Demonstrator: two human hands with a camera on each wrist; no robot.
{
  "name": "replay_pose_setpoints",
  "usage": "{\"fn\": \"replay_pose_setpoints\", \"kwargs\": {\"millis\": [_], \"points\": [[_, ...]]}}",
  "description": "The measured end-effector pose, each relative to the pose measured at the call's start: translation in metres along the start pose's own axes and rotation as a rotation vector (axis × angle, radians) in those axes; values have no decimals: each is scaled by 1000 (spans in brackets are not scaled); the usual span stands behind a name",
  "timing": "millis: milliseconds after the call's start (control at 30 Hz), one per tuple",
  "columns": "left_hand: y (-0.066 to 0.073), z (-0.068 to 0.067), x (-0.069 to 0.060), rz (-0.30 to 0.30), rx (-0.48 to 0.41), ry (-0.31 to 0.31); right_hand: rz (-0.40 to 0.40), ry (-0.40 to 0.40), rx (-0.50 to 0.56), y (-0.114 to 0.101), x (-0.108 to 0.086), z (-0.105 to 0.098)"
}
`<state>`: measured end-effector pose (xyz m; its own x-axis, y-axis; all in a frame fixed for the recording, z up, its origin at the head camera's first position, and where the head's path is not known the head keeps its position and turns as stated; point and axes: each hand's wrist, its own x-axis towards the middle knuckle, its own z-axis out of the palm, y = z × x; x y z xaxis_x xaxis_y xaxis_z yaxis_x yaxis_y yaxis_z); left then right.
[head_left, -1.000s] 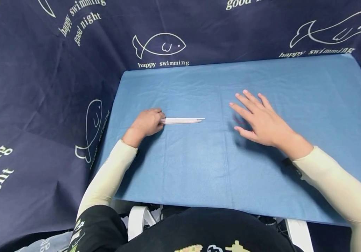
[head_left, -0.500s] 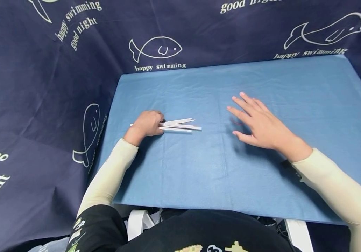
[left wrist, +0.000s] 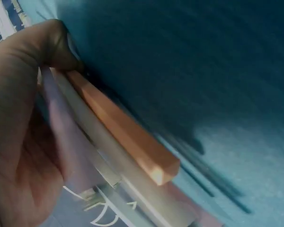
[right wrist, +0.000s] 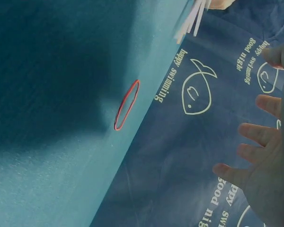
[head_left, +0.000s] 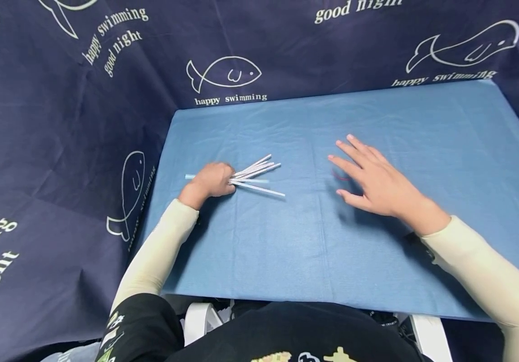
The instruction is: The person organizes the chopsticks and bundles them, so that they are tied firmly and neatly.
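My left hand (head_left: 211,180) grips a bunch of thin pale sticks (head_left: 259,188) low over the blue cloth. Their right ends spread like a fan, and a short end pokes out left of the hand. In the left wrist view, thumb and fingers close round the bunch, where an orange square-edged stick (left wrist: 123,126) lies beside whitish and purplish ones. My right hand (head_left: 381,183) hovers with fingers spread and holds nothing. Below its fingertips a red rubber band (right wrist: 123,101) lies on the cloth, partly hidden by the hand in the head view.
The blue cloth (head_left: 277,251) covers the table. Dark blue curtains (head_left: 323,60) with fish drawings and lettering stand along its back and left side. White chair arms (head_left: 196,322) show at the front edge.
The sticks, lying together as a narrow bundle a second ago, have fanned apart at their right ends in my left hand. My right hand stays almost in place.
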<state>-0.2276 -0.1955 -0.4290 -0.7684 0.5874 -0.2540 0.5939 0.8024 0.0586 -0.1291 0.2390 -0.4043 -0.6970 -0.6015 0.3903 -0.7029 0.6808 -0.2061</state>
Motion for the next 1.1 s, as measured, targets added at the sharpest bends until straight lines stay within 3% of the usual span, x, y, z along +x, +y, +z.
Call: {"fn": "replay_pose_setpoints", "kwargs": {"millis": [300, 533, 767, 900, 1100], "points": [[6, 7, -6, -15, 33, -34, 14, 6, 12, -1, 0, -2], [11, -5, -15, -70, 27, -10, 54, -5, 24, -1, 4, -3], [11, -11, -15, -103, 77, 31, 196, -63, 167, -7, 13, -12], [11, -10, -16, -109, 63, 47, 235, -67, 207, -9, 18, -14], [11, -7, -17, -79, 51, 156, 297, -35, 319, -5, 23, -15]]}}
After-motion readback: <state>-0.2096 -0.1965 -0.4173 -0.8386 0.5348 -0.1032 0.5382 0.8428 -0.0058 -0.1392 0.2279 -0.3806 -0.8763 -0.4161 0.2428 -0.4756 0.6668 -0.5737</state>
